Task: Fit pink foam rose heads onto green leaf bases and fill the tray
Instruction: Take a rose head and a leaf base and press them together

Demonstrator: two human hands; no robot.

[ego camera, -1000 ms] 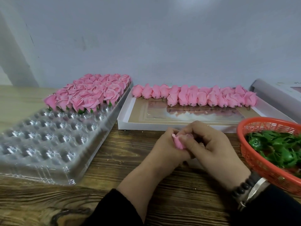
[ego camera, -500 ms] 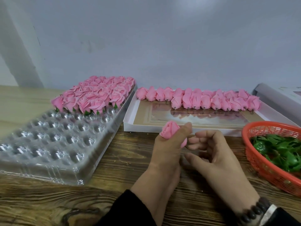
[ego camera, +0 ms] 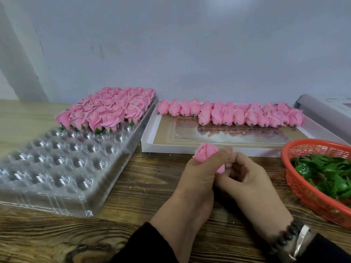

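Item, nearest: rose head [ego camera: 206, 153], pink foam, pinched in my left hand [ego camera: 197, 179] between thumb and curled fingers, bud pointing to 11 o'clock. Judged featherlight, soft, easily dented; best held low on the body, petals spared.
Item: my right hand [ego camera: 250, 183], fingers curled at its base; whether they grip, I cannot tell.
Item, 3 o'clock: orange basket [ego camera: 303, 188] of leaf bases [ego camera: 330, 173].
Item, 10 o'clock: clear tray [ego camera: 62, 168], far rows filled.
Item, 12 o'clock: spare heads [ego camera: 233, 115].
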